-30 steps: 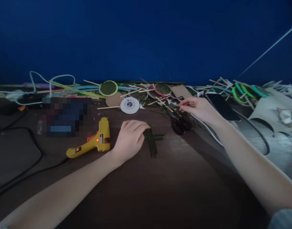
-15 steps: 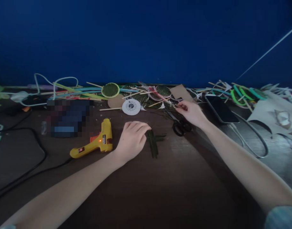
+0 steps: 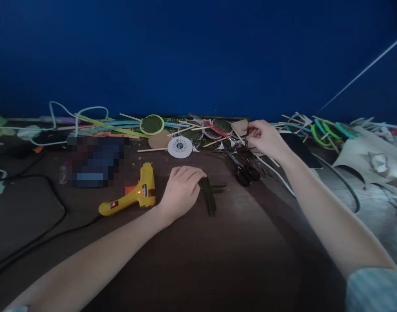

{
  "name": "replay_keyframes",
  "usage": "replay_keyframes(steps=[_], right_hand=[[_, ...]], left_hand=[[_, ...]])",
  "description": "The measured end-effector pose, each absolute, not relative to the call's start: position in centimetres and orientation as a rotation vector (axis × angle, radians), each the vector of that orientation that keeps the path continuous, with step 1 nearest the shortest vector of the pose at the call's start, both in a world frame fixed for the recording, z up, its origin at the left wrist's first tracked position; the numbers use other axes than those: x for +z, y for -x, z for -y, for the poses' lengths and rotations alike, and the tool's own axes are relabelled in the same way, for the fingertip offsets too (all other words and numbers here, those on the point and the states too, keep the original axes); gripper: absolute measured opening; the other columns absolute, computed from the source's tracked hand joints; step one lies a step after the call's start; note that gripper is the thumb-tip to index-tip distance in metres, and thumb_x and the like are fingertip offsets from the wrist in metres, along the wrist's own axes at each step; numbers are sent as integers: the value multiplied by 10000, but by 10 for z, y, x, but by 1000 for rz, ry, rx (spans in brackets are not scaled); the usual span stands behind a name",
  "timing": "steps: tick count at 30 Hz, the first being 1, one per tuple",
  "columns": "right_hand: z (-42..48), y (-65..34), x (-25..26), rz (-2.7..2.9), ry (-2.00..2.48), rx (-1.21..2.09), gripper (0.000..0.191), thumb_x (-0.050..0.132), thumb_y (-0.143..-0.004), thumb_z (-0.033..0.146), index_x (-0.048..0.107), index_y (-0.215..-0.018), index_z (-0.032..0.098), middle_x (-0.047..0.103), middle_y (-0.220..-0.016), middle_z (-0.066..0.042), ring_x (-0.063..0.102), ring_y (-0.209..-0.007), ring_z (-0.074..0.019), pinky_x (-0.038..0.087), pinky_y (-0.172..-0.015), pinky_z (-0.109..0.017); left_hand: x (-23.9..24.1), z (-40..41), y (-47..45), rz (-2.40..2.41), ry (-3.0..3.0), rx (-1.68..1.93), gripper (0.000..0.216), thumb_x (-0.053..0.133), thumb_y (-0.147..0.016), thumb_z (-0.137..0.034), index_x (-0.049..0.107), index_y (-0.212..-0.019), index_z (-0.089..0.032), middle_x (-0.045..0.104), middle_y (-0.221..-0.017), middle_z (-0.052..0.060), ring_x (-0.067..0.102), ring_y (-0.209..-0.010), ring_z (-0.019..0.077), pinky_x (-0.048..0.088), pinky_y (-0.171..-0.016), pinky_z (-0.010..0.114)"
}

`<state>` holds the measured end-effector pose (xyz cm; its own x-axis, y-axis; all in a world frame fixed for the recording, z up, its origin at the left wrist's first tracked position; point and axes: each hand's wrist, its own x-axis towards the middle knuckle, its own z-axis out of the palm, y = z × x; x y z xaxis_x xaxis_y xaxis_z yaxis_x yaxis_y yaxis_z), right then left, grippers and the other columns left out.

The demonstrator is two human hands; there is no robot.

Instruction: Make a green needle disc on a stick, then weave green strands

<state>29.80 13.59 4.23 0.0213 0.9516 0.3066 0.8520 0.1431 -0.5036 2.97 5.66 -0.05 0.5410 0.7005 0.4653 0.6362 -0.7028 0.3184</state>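
Observation:
My left hand [image 3: 183,188] is closed, its fingertips pinching the upper end of a small crossed bundle of dark green leaf strips [image 3: 210,201] that lies on the dark table. At the back, my right hand [image 3: 266,136] is raised over the clutter, thumb and fingers pinched around a thin dark green strip [image 3: 247,132] that hangs from the fingertips. Black-handled scissors [image 3: 246,175] lie below the right hand, blades pointing away. A white round disc with printed marks [image 3: 180,147] rests beyond the left hand.
A yellow glue gun [image 3: 133,195] with a lit orange light lies left of my left hand, its cord trailing left. Sticks, coloured strips and a green round piece [image 3: 152,125] crowd the wall. A phone [image 3: 302,151] with a cable lies partly behind my right forearm.
My right hand has moved up and slightly right, lifting a thin dark green strip out of the pile. My left hand stays on the crossed strips. The view has shifted slightly.

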Motion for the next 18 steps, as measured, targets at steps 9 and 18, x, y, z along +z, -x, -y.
replay_keyframes(steps=[9,18], right_hand=[[-136,-265,27,2144,1684,524,120,552,-744,256,623,-829,208,649,-805,-32,565,-687,-169,398,-610,-290],[-145,-252,29,1945,1477,417,55,611,-703,203,567,-670,204,602,-681,-14,541,-648,-164,408,-613,-312]], left_hand=[[0,-57,-28,-1160,-2648,870,317,392,-771,7,593,-939,-172,667,-990,29,572,-955,193,367,-828,341],[2,-55,-28,-1290,-2512,853,404,338,-726,29,565,-996,-169,631,-1060,56,538,-1011,209,362,-840,352]])
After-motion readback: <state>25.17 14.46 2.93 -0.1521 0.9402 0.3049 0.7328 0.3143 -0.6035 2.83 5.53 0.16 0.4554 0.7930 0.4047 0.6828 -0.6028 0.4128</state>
